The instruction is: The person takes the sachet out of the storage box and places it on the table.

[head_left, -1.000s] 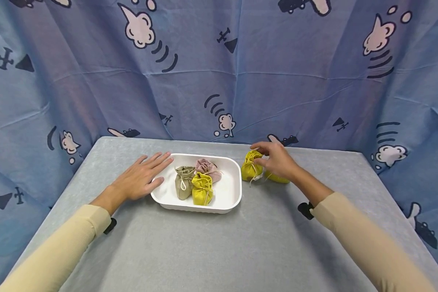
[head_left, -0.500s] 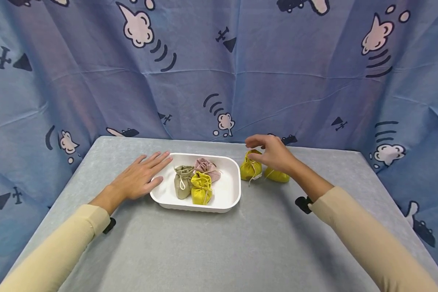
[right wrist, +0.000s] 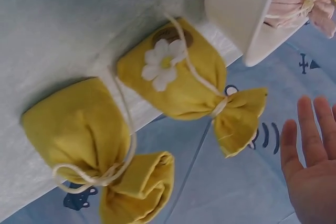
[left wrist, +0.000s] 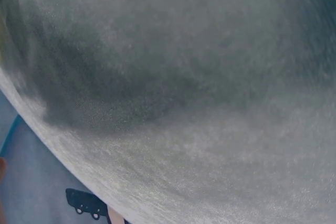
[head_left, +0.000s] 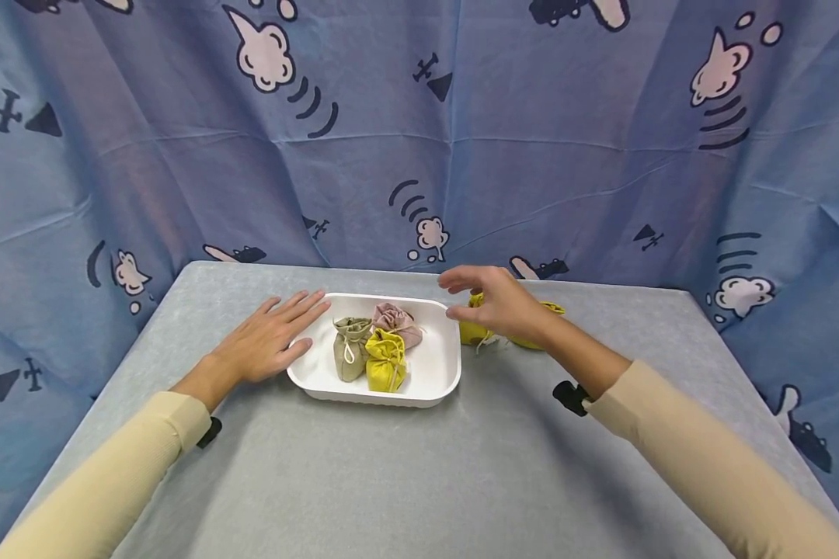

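A white tray [head_left: 442, 371] sits mid-table with three small drawstring pouches in it: an olive one [head_left: 350, 348], a yellow one [head_left: 386, 360] and a pink one [head_left: 395, 320]. My left hand [head_left: 273, 338] lies flat on the table, its fingers straight and touching the tray's left rim. My right hand [head_left: 492, 301] hovers with relaxed, spread fingers above the tray's right rim, holding nothing. Behind it on the table lie two yellow pouches, one with a white flower [right wrist: 173, 72] and one plain [right wrist: 86, 129], partly hidden in the head view.
The grey table [head_left: 419, 466] is backed and flanked by a blue patterned curtain [head_left: 419, 132]. The left wrist view shows only grey table cloth [left wrist: 173, 87]. A dark clip [head_left: 570, 397] sits at my right wrist.
My right hand has let go of the flowered yellow pouch, lifted, and moved left over the tray's right rim. The left hand and tray have stayed put.
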### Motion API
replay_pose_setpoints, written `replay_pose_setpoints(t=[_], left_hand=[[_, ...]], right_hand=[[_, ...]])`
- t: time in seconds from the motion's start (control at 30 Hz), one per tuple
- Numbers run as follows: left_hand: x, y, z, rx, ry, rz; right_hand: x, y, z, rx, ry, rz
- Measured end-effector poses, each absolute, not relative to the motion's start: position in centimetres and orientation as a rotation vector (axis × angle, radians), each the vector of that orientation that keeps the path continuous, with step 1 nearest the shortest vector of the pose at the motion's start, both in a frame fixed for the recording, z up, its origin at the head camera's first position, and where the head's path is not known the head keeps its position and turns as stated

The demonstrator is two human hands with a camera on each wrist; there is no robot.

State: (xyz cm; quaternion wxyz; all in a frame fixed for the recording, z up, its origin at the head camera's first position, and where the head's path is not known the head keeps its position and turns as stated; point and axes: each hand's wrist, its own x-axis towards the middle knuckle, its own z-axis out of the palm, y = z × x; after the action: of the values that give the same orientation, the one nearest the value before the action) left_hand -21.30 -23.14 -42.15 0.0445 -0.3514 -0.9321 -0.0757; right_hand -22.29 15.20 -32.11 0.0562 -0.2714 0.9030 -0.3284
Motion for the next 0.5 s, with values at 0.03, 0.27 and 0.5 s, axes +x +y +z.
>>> replay_pose_setpoints(t=[0.03, 0.27, 0.5], left_hand=[[-21.3, -23.2, -42.2, -1.074, -2.847, -0.230], [-21.3, -23.2, -42.3, -1.077, -2.839, -0.237], [-21.4, -23.2, -42.3, -1.077, -2.833, -0.245]], right_hand=[[-22.2, 15.0, -32.1, -0.837, 2.738, -0.987], [-21.6, 13.7, -32.1, -0.941, 2.692, -0.956], [-21.2, 12.5, -32.7, -1.019, 2.630, -0.951]])
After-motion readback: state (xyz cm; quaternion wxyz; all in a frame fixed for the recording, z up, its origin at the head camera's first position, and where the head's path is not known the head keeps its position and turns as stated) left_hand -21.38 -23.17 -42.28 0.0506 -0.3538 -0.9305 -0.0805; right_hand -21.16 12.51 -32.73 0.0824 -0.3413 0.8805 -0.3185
